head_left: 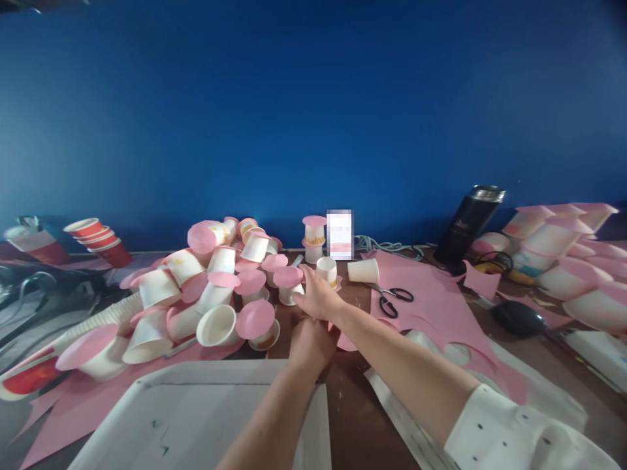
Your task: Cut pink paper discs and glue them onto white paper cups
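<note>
My right hand reaches to the left across the middle of the table. Its thumb and fingers close on the right side of a white paper cup topped by a pink paper disc. Just below it, my left hand is curled, with its fingers hidden under the right hand. Close behind stands an open paper cup with a yellow print. Two stacked cups with a pink disc on top stand further back. Another pink disc sits tilted on a cup left of my hands.
Several paper cups with pink discs are heaped on the left. Scissors lie on pink paper, near a cup on its side. A white tray is in front. A black thermos stands right, beside more cups.
</note>
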### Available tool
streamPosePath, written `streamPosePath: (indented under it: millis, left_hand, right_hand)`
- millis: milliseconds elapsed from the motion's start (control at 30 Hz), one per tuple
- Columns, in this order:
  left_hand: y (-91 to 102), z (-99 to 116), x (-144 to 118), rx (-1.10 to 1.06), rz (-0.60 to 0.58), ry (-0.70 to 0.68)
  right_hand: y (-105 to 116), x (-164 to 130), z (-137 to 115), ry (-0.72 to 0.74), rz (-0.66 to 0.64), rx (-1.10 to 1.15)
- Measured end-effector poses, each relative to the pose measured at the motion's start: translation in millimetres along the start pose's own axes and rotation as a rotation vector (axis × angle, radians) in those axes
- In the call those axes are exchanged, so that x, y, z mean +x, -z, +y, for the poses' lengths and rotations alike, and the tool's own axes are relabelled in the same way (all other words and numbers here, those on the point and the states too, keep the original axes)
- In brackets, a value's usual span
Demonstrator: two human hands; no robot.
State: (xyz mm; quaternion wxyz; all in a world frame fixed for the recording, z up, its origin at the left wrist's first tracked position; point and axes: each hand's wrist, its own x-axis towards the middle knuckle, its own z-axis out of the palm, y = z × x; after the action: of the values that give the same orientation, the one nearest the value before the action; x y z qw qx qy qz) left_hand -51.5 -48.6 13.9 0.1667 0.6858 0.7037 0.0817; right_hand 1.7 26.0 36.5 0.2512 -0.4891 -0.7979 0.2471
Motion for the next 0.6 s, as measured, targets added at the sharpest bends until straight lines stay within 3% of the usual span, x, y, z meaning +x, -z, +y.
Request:
streamPosePath:
  millis: [367,600]
  left_hand:
    - [-4.1,-1.3,-1.6,0.002,0.040,-0.053]
    - [-4.9,-0.4,-1.6,0.026,0.029,-0.054]
  right_hand:
    - [0.1,-5.3,5.6,-0.021,0.043,0.191]
    - [-2.6,-4.8,9.1,-0.028,-0.052,0.131]
